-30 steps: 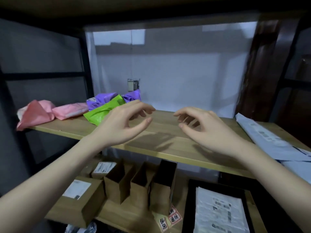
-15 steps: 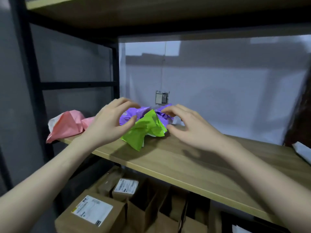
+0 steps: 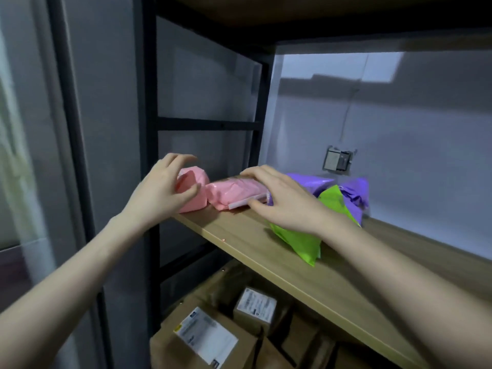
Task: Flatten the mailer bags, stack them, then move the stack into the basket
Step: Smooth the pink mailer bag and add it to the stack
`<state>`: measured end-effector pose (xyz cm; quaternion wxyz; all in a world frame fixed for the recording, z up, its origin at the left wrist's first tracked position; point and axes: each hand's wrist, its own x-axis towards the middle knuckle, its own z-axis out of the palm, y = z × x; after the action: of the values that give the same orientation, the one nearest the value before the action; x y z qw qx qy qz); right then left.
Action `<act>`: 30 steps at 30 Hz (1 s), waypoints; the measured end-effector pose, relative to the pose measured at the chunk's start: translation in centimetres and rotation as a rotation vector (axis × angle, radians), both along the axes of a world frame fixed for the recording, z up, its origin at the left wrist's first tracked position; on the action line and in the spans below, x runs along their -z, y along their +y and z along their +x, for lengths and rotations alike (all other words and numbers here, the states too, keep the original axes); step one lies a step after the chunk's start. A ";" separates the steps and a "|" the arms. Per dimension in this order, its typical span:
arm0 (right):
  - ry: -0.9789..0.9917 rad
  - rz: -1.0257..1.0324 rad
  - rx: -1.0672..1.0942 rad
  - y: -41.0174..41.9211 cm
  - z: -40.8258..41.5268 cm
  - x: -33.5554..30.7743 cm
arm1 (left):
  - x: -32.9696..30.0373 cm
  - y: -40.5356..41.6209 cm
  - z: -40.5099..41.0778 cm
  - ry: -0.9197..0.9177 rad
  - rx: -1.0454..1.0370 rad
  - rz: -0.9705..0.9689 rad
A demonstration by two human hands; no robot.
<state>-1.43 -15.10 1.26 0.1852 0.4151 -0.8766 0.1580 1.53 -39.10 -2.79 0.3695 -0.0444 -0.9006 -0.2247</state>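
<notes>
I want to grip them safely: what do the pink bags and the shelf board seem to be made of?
Pink bags: likely thin plastic film, slightly glossy, with soft creases and folds. Shelf board: looks like wood or wood-look laminate, matte, with a pale grain.

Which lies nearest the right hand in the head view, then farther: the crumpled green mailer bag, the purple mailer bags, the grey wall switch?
1. Crumpled green mailer bag: under the right hand.
2. Purple mailer bags: just behind, right.
3. Grey wall switch: on the back wall.
</notes>
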 end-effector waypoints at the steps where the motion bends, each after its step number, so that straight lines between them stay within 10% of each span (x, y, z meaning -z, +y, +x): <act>1: -0.010 0.001 -0.006 -0.6 -0.4 0.2 | 0.3 -0.5 -0.1 -0.014 -0.016 0.018; 9: -0.047 0.004 -0.028 -1.7 -1.7 1.9 | 1.6 -1.0 -0.9 0.012 -0.166 0.195; 20: 0.010 -0.204 0.004 3.6 3.5 -0.4 | -5.3 6.4 5.1 0.587 -0.007 0.346; 30: -0.137 -0.779 0.171 18.7 11.5 -3.0 | -6.1 23.8 8.0 0.301 0.432 0.661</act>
<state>10.04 3.59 4.30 0.2825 0.2279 -0.7928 0.4897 9.52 -15.33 3.35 0.4357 -0.1435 -0.6860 -0.5648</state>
